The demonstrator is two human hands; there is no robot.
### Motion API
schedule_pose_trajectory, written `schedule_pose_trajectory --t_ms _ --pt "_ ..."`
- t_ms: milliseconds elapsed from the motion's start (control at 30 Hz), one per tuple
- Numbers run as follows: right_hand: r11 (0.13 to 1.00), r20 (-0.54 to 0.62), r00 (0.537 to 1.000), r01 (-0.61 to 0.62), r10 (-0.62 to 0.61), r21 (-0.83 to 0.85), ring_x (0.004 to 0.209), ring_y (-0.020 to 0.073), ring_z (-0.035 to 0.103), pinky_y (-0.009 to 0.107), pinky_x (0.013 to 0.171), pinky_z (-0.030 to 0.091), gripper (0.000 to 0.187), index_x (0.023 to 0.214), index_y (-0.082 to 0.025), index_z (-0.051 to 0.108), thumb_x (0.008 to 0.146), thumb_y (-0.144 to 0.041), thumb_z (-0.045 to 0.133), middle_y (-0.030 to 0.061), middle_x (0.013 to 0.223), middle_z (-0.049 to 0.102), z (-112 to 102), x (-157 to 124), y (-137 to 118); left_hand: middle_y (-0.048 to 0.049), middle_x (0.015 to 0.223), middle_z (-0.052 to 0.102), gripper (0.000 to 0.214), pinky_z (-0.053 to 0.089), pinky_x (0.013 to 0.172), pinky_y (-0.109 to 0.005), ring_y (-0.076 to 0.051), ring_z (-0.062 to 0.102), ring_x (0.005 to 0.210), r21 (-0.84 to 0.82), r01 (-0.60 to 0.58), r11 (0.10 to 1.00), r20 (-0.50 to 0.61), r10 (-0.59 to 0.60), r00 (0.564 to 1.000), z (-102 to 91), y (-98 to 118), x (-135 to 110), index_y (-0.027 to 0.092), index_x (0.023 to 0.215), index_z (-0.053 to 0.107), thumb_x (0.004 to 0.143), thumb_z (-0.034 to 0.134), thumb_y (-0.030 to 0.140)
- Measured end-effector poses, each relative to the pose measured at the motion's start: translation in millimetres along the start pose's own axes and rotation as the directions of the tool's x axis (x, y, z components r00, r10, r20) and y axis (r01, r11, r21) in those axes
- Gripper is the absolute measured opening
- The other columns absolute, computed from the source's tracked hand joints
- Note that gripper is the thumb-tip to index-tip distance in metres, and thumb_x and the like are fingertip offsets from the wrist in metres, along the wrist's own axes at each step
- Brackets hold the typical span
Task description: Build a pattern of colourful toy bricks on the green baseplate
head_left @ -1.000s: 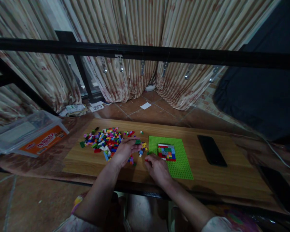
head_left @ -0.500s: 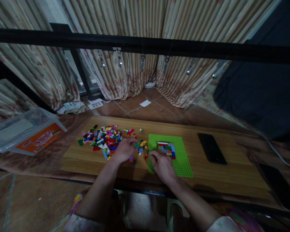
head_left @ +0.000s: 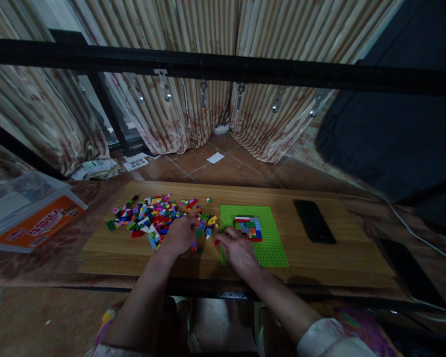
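Observation:
My left hand (head_left: 180, 234) is over the right side of a pile of loose toy bricks (head_left: 150, 217), its fingers curled together. What it holds, if anything, is hidden; a dark green piece (head_left: 198, 232) lies by its fingertips. My right hand (head_left: 241, 252) reaches across the left part of a green baseplate (head_left: 273, 238). Its thumb and fingers close at a small red brick (head_left: 217, 242) just off the plate's left edge. On the plate sits a low square brick build (head_left: 249, 228) with multicoloured pieces, close behind my right hand. Yellow bricks (head_left: 212, 221) lie between both hands.
A clear plastic box (head_left: 37, 213) with an orange label stands at the left. A black phone (head_left: 314, 221) lies right of the baseplate, and another dark flat device (head_left: 412, 270) is farther right. A black rail (head_left: 223, 64) crosses beyond the wooden board (head_left: 193, 188).
My right hand has stretched its fingers leftward to the red brick beside the plate. My left hand has drawn its pointing finger in. The whole view has shifted slightly.

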State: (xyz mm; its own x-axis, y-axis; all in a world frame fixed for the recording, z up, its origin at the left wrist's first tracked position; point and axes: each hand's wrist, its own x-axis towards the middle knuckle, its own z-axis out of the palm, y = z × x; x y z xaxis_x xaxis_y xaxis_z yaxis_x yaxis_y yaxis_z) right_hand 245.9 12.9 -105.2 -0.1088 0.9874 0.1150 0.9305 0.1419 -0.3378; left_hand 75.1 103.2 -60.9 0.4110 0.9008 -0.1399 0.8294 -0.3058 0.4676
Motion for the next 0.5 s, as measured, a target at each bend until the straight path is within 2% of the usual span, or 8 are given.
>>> schedule_pose_trajectory --t_ms 133,300,400,500 --pt "0.994 0.049 0.999 -0.008 0.013 -0.106 0.085 0.017 0.059 0.025 0.065 0.043 0.023 0.096 -0.024 0.066 0.094 -0.021 0.044 0.0046 0.094 0.062 -3 4 -3 -0.0052 0.093 0.074 0.024 0.047 0.083 -0.025 -0.018 0.067 0.09 0.069 0.04 0.997 -0.054 -0.037 0.998 2.1 -1 1 0.02 0.089 0.072 0.081 0.051 0.014" --pt "0.995 0.043 0.999 0.008 -0.004 -0.099 0.086 0.019 0.06 0.026 0.068 0.044 0.02 0.088 -0.02 0.065 0.093 -0.023 0.046 0.0068 0.092 0.064 -2 6 -7 -0.0073 0.092 0.074 0.024 0.048 0.08 -0.027 -0.02 0.068 0.088 0.095 0.033 0.995 -0.114 -0.022 0.993 1.2 5 2 0.019 0.092 0.071 0.086 0.047 0.019" --pt "0.999 -0.038 0.999 -0.026 0.027 0.034 0.084 0.0182 0.06 0.027 0.07 0.044 0.016 0.088 -0.019 0.063 0.092 -0.021 0.048 0.0064 0.09 0.065 -7 5 -7 -0.0074 0.089 0.073 0.026 0.049 0.076 -0.029 -0.02 0.068 0.082 0.019 -0.016 1.0 -0.165 0.019 0.986 1.7 13 2 0.018 0.092 0.07 0.087 0.045 0.021" --pt "0.959 -0.161 0.982 -0.048 0.096 0.279 0.08 0.0161 0.061 0.026 0.072 0.044 0.013 0.087 -0.019 0.062 0.09 -0.017 0.049 0.0039 0.086 0.066 -18 5 -1 -0.0056 0.089 0.073 0.026 0.05 0.074 -0.028 -0.019 0.067 0.079 -0.163 -0.096 0.982 -0.184 0.065 0.981 8.3 26 1 0.018 0.095 0.07 0.087 0.046 0.022"
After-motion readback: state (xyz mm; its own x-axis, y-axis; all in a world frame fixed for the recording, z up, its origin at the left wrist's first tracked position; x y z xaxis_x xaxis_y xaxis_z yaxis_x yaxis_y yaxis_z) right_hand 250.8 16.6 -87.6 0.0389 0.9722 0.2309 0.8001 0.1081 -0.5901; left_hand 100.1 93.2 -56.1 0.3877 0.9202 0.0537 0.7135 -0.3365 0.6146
